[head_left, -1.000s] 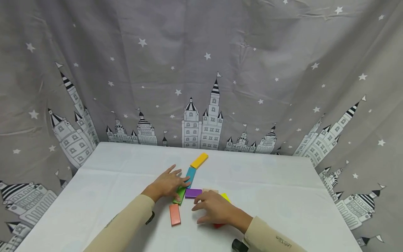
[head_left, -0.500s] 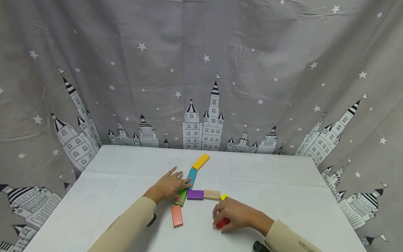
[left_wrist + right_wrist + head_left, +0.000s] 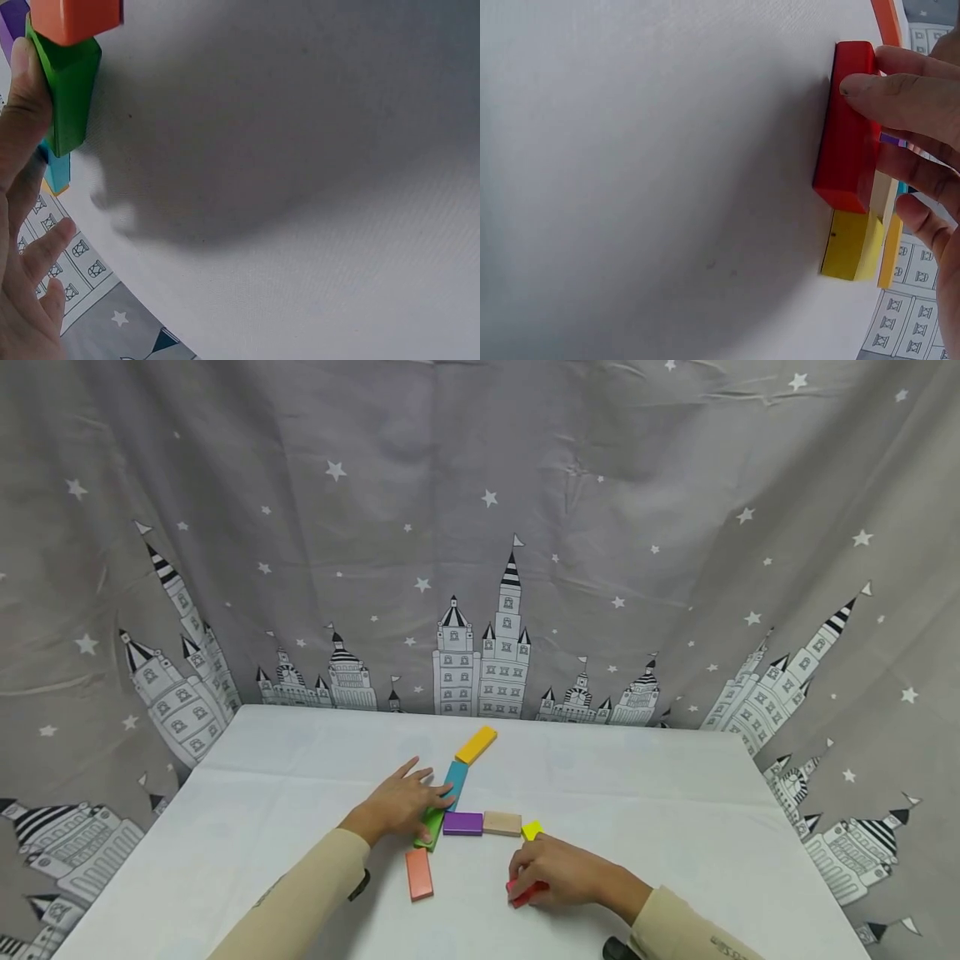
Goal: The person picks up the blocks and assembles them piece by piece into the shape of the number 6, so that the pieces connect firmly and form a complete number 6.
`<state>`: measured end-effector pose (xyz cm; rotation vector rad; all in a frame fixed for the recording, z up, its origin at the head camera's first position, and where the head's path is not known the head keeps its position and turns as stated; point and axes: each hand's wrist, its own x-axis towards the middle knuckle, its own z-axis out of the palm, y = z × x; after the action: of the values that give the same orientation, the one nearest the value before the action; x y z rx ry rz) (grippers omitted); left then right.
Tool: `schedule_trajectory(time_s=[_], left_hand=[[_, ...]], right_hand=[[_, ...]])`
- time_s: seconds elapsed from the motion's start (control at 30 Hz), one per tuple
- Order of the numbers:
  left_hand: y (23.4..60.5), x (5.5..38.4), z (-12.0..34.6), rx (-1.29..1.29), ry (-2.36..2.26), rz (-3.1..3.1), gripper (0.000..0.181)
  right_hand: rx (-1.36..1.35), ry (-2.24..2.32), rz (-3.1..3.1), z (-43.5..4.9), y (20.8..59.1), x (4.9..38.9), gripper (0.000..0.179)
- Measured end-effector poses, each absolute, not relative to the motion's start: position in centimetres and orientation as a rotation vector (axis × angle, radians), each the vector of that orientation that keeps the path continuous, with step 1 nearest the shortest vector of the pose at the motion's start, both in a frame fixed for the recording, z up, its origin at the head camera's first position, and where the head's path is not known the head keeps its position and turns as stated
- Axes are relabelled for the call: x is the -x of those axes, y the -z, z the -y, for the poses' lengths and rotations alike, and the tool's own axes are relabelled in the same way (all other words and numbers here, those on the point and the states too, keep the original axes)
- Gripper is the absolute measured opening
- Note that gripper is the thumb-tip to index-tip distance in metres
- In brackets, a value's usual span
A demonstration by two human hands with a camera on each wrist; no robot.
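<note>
In the head view my left hand (image 3: 397,806) rests over the green block (image 3: 432,828), thumb on it and index finger reaching to the blue block (image 3: 456,781). Its other fingers are spread. The left wrist view shows the thumb along the green block (image 3: 71,97). With thumb and fingers my right hand (image 3: 562,870) grips the red block (image 3: 845,142), partly covered in the head view. A bright yellow block (image 3: 847,244) lies against the red block's far end, partly hidden by the hand in the head view.
A purple block (image 3: 462,824) and a tan block (image 3: 502,823) lie end to end between the hands. An orange block (image 3: 419,874) is below the green one. Beyond the blue block lies an amber block (image 3: 476,744). A grey printed curtain (image 3: 600,527) hangs behind the white table (image 3: 637,793).
My right hand has moved right from near the purple and tan blocks and taken hold of the red block. My left hand stays on the green and blue blocks.
</note>
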<state>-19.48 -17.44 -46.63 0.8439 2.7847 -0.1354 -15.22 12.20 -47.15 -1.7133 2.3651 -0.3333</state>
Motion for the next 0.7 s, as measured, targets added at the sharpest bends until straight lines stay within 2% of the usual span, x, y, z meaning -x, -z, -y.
schedule_trajectory(time_s=[0.7], left_hand=[[46.4, 19.4, 17.2, -0.821, 0.129, -2.777, 0.071]], right_hand=[[1.663, 0.434, -2.341, -9.6, 48.0, 14.5, 0.025]])
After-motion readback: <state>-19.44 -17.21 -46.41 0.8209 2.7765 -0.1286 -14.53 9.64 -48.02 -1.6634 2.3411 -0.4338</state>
